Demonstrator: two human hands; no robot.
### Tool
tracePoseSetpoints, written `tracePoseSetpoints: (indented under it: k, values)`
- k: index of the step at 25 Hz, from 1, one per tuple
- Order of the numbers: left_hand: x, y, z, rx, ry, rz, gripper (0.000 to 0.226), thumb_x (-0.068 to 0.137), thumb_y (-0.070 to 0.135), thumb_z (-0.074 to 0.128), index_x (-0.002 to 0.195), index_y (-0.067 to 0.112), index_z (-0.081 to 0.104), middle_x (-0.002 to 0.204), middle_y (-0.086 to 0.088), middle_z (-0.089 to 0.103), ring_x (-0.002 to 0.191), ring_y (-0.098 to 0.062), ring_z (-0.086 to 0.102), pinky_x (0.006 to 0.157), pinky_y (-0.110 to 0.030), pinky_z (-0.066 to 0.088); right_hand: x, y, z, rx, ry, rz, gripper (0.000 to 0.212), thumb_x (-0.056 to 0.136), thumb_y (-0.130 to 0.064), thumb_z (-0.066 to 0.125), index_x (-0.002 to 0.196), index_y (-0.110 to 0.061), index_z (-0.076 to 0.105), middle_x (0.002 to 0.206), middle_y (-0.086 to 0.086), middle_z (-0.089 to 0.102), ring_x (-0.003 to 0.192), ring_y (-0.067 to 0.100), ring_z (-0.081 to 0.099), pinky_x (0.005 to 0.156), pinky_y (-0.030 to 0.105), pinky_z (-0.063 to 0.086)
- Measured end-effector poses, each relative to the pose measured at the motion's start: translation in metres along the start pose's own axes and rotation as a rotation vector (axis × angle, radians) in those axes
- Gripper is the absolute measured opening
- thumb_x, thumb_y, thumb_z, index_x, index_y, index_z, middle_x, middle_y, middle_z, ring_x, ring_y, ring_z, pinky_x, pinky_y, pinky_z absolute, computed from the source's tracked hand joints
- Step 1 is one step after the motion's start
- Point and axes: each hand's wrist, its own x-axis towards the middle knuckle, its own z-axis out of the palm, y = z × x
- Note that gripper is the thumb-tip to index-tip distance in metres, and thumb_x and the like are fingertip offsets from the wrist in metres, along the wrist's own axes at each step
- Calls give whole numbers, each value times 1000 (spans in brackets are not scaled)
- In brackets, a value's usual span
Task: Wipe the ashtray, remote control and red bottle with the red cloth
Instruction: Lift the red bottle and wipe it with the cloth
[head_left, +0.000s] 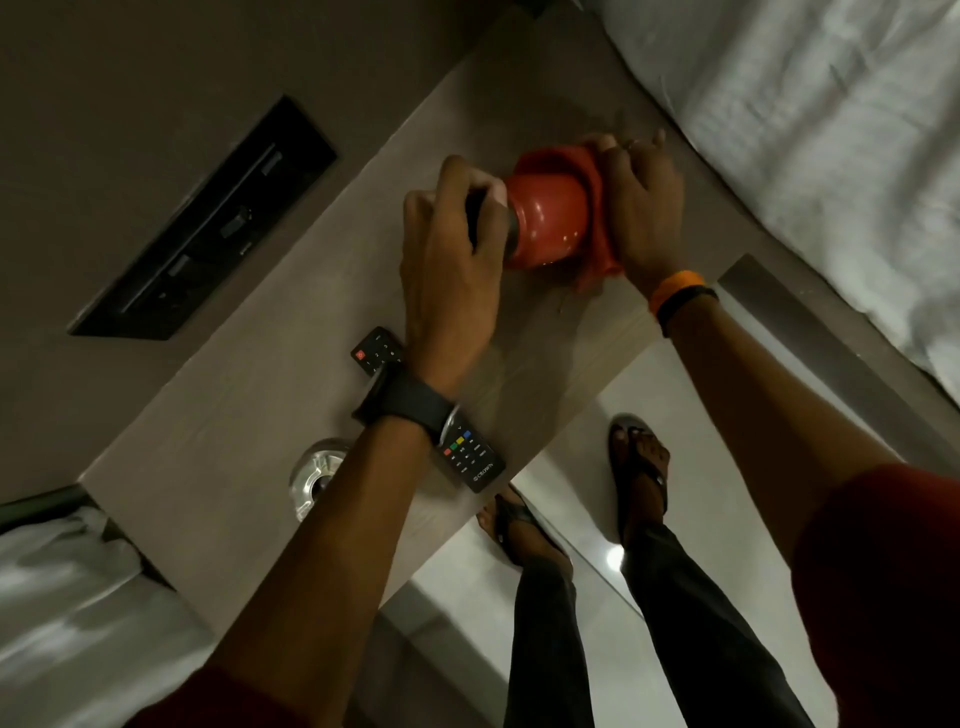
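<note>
**Bottle between two hands, cloth on its body**

Bottle, one only: the red bottle (550, 223) is over the far part of the wooden table (249, 457), tilted so its dark cap end points to the left. The left hand (452, 249) is closed around this dark cap end and holds it. The right hand (641, 208) presses one red cloth (597, 228) against the other side of the bottle; its fingers are curled over the cloth and grip it. Part of the cloth hangs down near the table surface. Whether the bottle touches the table, I cannot tell.

There is one remote control (470, 457), black, lying on the table nearer to the person. The left wrist with a black watch (410, 400) covers its middle, so only the two ends show. One glass ashtray (314, 480) stands on the table to the left of the remote; the left forearm hides a part of it.

On the right wrist is one orange band (675, 293). On the wall behind the table is one dark switch panel (208, 234). White bedding (831, 156) is at the right side, and more at the lower left. Below the table edge, two feet in sandals (639, 467) stand on a shiny floor.
</note>
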Motion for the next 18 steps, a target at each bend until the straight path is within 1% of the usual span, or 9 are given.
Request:
tracePoseSetpoints:
  k: [2,3,5,7,8,11,14,16,18]
  values:
    - [15,13,-1,11,78,-102,18,104,29,47,105,15,59,111,-9,61,86,-4,55,68,-6,43,-29,-3,7,106,-1,2,29,104,-30,41,113,-16,65,117,-1,62,127,21,53,122,53,28]
    - [22,18,-2,6,107,-158,17,104,28,46,100,17,58,106,-5,63,88,-9,58,71,-13,44,-49,-6,14,160,-23,-95,27,104,-27,40,118,-19,63,123,-5,60,130,22,51,120,55,31]
    - [31,26,0,-21,113,-295,15,104,28,47,94,20,55,93,1,63,83,-12,60,68,-24,46,-82,-3,24,165,-85,-339,36,106,-24,37,138,-19,52,147,-8,47,146,18,35,124,56,23]
    - [34,26,-1,-140,46,-415,10,100,30,52,98,21,55,86,4,62,70,-9,57,57,-22,42,-82,3,24,53,-83,-457,40,106,-25,34,145,-19,44,155,-7,38,152,14,23,128,52,12]
    - [34,26,-3,-205,-12,-438,13,97,32,57,103,21,56,90,3,64,68,-8,56,53,-20,41,-71,6,22,25,-46,-421,39,107,-24,33,143,-20,46,154,-5,40,151,13,24,128,52,10]
    - [27,27,-6,-230,-216,-284,43,87,29,71,123,23,48,127,-5,59,87,-13,62,50,-9,47,-34,17,5,69,58,-106,35,110,-22,30,138,-21,49,142,-2,50,141,10,33,127,53,13]
    - [22,29,-3,-2,-203,0,58,89,31,72,134,11,41,141,-11,44,123,-23,54,83,-17,53,-8,18,-14,99,-24,95,35,110,-23,30,134,-11,53,126,2,56,123,16,50,120,45,32]
    - [25,32,2,68,-117,12,62,91,37,70,137,6,41,141,-11,44,128,-22,49,95,-22,49,-10,2,-13,149,-81,73,32,109,-22,33,130,-15,56,127,3,58,126,24,53,117,41,36]
    - [27,36,7,95,-32,-7,59,94,39,66,139,9,42,138,-10,49,121,-19,54,84,-9,44,-28,-21,1,327,-110,-84,33,109,-24,33,133,-21,55,133,-8,54,136,21,47,121,49,32]
